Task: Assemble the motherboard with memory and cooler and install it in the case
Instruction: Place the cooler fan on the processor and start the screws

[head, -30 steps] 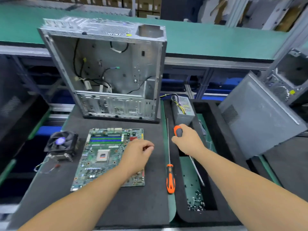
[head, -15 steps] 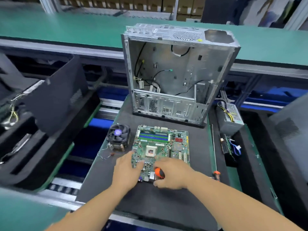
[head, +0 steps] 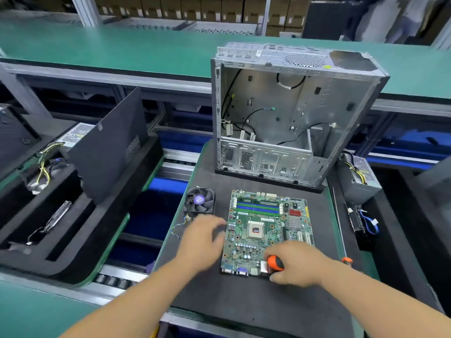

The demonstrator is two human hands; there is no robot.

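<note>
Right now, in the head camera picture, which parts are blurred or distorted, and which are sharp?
Head view: the left hand is smeared by motion blur; the motherboard and the cooler are sharp; the wide lens bends the case so that it leans; the far shelves are soft.

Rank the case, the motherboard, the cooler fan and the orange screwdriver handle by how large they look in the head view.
1. case
2. motherboard
3. cooler fan
4. orange screwdriver handle, only partly showing in the right hand, so its full size is unsure.
The case stands farther from the camera, yet looks largest.
</note>
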